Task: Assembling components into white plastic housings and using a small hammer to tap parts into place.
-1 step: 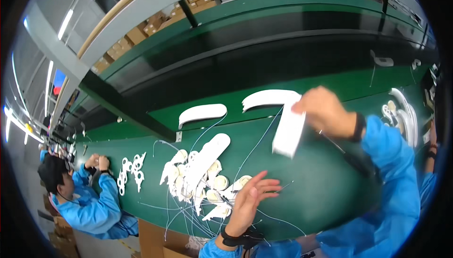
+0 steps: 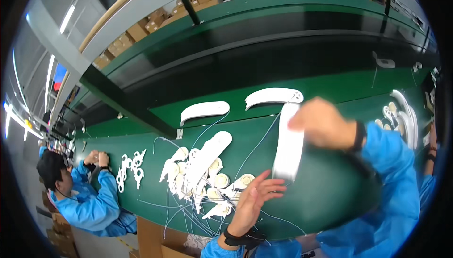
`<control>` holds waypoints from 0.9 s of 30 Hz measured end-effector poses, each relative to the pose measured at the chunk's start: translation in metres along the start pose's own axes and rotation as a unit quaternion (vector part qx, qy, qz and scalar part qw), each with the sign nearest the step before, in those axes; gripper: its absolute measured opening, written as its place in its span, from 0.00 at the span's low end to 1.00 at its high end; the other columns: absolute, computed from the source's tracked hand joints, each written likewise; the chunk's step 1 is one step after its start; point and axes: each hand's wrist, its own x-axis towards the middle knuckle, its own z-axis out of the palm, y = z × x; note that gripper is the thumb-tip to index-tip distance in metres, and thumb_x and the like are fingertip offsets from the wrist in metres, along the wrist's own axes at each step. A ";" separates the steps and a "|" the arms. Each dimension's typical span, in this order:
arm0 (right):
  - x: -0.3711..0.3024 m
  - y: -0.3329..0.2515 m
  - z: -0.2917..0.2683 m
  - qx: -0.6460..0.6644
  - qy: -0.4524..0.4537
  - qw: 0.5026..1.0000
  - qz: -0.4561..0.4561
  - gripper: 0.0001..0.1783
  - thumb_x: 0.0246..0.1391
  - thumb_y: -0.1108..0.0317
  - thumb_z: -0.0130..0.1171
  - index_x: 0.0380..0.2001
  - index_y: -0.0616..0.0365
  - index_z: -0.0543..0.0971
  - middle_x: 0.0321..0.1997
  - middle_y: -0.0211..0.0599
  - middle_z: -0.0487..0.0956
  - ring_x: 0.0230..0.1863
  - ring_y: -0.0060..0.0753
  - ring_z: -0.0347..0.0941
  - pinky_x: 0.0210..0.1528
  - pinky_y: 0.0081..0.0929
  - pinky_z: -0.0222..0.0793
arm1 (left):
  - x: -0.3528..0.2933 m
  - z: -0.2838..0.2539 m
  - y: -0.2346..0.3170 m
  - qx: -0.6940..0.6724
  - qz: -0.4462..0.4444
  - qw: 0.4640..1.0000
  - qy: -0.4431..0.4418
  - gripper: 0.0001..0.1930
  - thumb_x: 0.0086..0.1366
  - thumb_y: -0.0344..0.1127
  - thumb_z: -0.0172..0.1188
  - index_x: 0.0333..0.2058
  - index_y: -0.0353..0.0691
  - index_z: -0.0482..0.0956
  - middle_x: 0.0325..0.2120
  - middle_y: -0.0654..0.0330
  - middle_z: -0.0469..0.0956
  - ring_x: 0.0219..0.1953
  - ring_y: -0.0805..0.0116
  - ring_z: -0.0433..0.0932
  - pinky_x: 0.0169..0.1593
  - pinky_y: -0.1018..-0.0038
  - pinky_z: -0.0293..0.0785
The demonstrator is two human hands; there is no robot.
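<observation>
My right hand (image 2: 323,123), blurred by motion, grips a long white curved plastic shell (image 2: 289,147) near its upper end. The shell hangs slanted over the green bench, its lower end blurred close to my left fingertips. My left hand (image 2: 255,199) holds nothing; its fingers are stretched out and apart, beside a heap of white plastic parts with round cream discs and thin grey wires (image 2: 219,181). Another white shell (image 2: 210,156) lies on top of that heap. Whether my left fingertips touch the held shell I cannot tell.
Two white curved shells, one left (image 2: 204,110) and one right (image 2: 269,96), lie along the bench's far edge. A green post (image 2: 127,102) rises at left. White ring-shaped parts (image 2: 130,168) lie near a co-worker (image 2: 87,187). More white shells (image 2: 406,119) lie at far right.
The held shell has swung, its lower end dropping nearer to my left hand. My right hand has moved slightly; the thin metal shaft seen below it earlier is now hard to make out.
</observation>
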 end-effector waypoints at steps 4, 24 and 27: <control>0.020 -0.080 0.024 0.099 -0.114 0.967 -0.205 0.16 0.54 0.69 0.58 0.47 0.53 0.80 0.48 0.33 0.80 0.52 0.36 0.77 0.50 0.31 0.73 | -0.025 0.002 -0.019 -0.188 -0.027 0.980 0.065 0.43 0.74 0.65 0.35 0.68 0.26 0.55 0.63 0.44 0.67 0.62 0.49 0.72 0.64 0.55 0.69; 0.046 -0.046 0.061 0.230 -0.212 0.936 0.164 0.17 0.56 0.62 0.67 0.42 0.64 0.79 0.36 0.46 0.83 0.36 0.52 0.81 0.37 0.41 0.75 | -0.115 -0.038 -0.003 -0.178 0.130 0.913 0.345 0.21 0.68 0.34 0.51 0.56 0.29 0.66 0.35 0.45 0.76 0.30 0.49 0.80 0.36 0.56 0.78; 0.038 -0.004 0.010 0.165 -0.026 0.967 0.194 0.18 0.59 0.62 0.66 0.45 0.64 0.79 0.33 0.37 0.83 0.29 0.35 0.80 0.32 0.31 0.74 | -0.106 -0.035 0.002 -0.167 0.138 0.917 0.334 0.20 0.68 0.33 0.52 0.55 0.29 0.67 0.35 0.45 0.77 0.31 0.50 0.80 0.37 0.57 0.79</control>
